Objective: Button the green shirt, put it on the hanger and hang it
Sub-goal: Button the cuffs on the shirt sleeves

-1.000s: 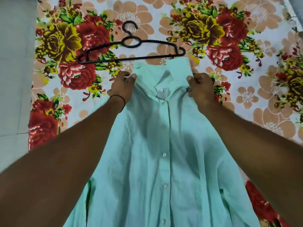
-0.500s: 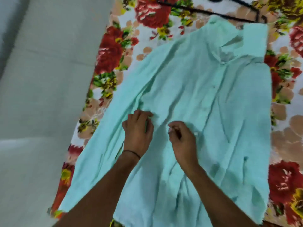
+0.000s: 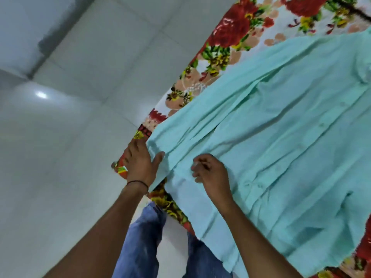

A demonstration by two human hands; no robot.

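Note:
The mint green shirt (image 3: 281, 137) lies spread front-up on a floral bedsheet (image 3: 226, 37), its button placket running across the right half. My left hand (image 3: 140, 161) grips the end of the shirt's left sleeve at the bed's edge, thumb on top of the cloth. My right hand (image 3: 210, 173) is beside it, fingers curled and pinching a fold of the shirt near the hem. A thin black bar of the hanger (image 3: 357, 12) shows at the top right corner; the rest of it is out of view.
White tiled floor (image 3: 70, 137) fills the left half, with a wall corner at the upper left. My legs in blue jeans (image 3: 144, 237) stand against the bed's edge below the hands.
My view has swung left and down. Both hands slid from the shirt's middle out to the sleeve end and hem at the bed's edge. A second ago they held the collar.

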